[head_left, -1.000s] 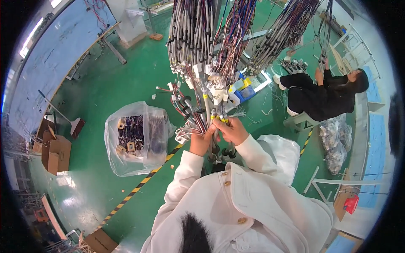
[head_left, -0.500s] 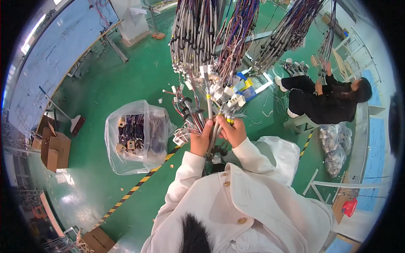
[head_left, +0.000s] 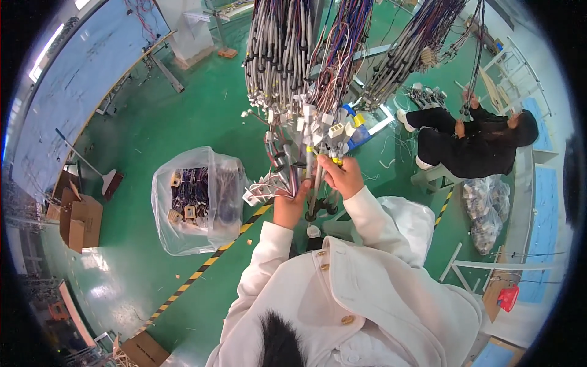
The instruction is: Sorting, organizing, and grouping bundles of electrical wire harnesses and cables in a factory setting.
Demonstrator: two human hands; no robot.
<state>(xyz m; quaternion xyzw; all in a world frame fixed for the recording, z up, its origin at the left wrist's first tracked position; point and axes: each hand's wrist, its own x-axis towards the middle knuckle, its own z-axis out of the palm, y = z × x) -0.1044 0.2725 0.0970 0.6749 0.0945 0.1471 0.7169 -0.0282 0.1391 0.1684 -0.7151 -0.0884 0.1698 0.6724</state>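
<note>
your left hand (head_left: pixel 290 207) is clenched around a bundle of wires (head_left: pixel 283 166), its thumb laid upward along them. the bundle rises out of your grip, and pale loose ends (head_left: pixel 263 189) fan out over the left side of that hand. your right hand (head_left: pixel 343 177) is just beside it and a little higher, thumb and forefinger pinching grey cables (head_left: pixel 335 160) near their yellow bands; the cables overlap so much there that you can't quite tell how many are between the fingertips. white connectors (head_left: pixel 337 130) crowd just above both hands, and black grommets (head_left: pixel 313 215) hang below them, in front of your body.

above the connectors, a thick hanging bundle (head_left: pixel 278 49) of grey cables comes down, with a thinner, more colourful bundle (head_left: pixel 343 55) on its right and another slanting bundle (head_left: pixel 413 49) farther right. behind the connectors, a blue and yellow container (head_left: pixel 359 136) is on the green floor (head_left: pixel 134 263).

to your left, an open clear plastic bag (head_left: pixel 227 214) holds dark wiring (head_left: pixel 191 186) with cream connectors, beside the black and yellow striped tape (head_left: pixel 192 279). to your right, a co-worker in black (head_left: pixel 474 147) sits on a stool (head_left: pixel 435 177), hands on a hanging strand of cables (head_left: pixel 476 67).
</note>
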